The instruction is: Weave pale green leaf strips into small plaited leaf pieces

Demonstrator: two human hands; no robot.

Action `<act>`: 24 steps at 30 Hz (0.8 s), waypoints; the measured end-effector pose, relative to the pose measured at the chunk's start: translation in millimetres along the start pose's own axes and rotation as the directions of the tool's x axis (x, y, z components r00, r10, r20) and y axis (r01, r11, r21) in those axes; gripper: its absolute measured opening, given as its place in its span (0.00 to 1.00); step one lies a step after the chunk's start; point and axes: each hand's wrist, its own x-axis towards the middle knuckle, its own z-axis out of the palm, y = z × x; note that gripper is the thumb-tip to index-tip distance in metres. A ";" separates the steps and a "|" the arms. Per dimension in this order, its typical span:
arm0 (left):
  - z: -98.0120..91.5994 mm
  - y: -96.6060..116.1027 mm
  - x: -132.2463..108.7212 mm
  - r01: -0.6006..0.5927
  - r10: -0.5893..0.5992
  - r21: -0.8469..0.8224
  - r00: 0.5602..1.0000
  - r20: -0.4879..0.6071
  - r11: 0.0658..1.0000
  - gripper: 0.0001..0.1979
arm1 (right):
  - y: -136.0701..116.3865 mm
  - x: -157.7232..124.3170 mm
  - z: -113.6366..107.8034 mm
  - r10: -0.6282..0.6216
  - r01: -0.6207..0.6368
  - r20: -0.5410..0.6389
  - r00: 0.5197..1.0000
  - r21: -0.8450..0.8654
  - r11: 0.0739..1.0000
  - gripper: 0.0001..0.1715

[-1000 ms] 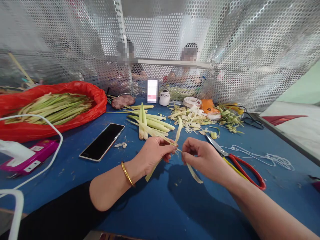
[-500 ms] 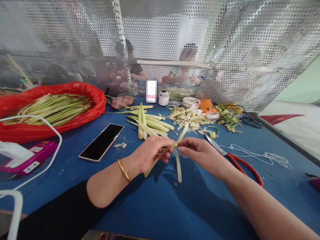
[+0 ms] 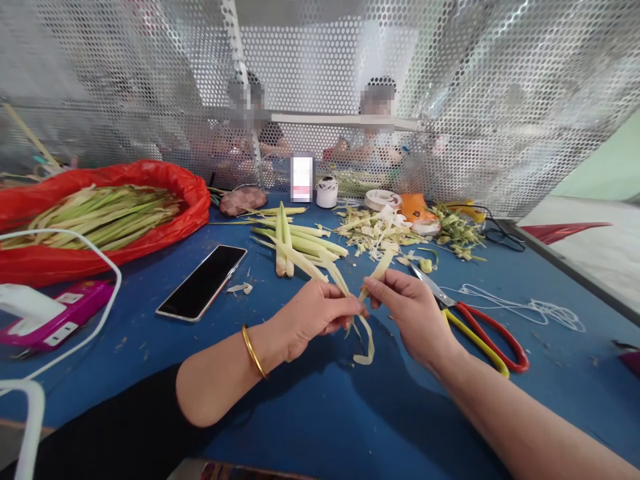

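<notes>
My left hand (image 3: 325,310) pinches pale green leaf strips (image 3: 367,343) between thumb and fingers, above the blue table. Close beside it, my right hand (image 3: 405,303) is closed on another end of the strips, with a wide piece sticking up past its thumb. The exact crossing of the strips is hidden by my fingertips. Just beyond my hands lies a bundle of green stalks (image 3: 305,243), two of them laid across the others. Scissors (image 3: 480,327) with one red and one yellow handle rest right of my right wrist, near a loose white string (image 3: 535,308).
On the left are a red plastic bag (image 3: 170,230) of long leaves, a black phone (image 3: 205,283) and a purple power strip (image 3: 80,310) with a white cable. Trimmings (image 3: 367,230), a tape roll (image 3: 383,200) and a white jar (image 3: 327,193) stand before a perforated partition (image 3: 320,53); people sit behind it.
My right hand has turned and its grip has shifted, thumb now uppermost. The strips' upright end has moved right with it, and a loose end below now curls. The scissors' yellow handle has become visible.
</notes>
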 end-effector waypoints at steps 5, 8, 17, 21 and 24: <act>-1.7 -0.2 -1.3 0.005 -0.005 0.003 0.999 0.033 1.000 0.11 | 2.5 4.9 -6.7 0.014 -0.008 0.024 1.000 -0.241 0.971 0.21; -2.3 -0.5 -1.9 0.005 -0.005 0.001 0.998 0.062 1.000 0.16 | -5.5 4.8 -15.8 -0.247 0.139 -0.117 0.962 -0.570 0.810 0.20; 4.7 -6.0 -5.6 -0.041 0.020 0.177 0.993 0.117 0.983 0.15 | -15.7 -3.0 -9.0 -0.099 0.182 0.278 0.955 -0.290 0.939 0.12; 6.0 -6.2 -8.5 -0.074 0.039 0.257 0.990 0.138 0.964 0.20 | -16.0 -5.4 -4.2 0.024 0.003 0.211 0.977 -0.126 0.992 0.13; 5.4 -4.0 -10.7 -0.079 0.047 0.229 0.988 0.144 0.970 0.19 | -17.0 -6.3 -3.9 -0.004 0.010 0.134 0.991 -0.044 0.999 0.12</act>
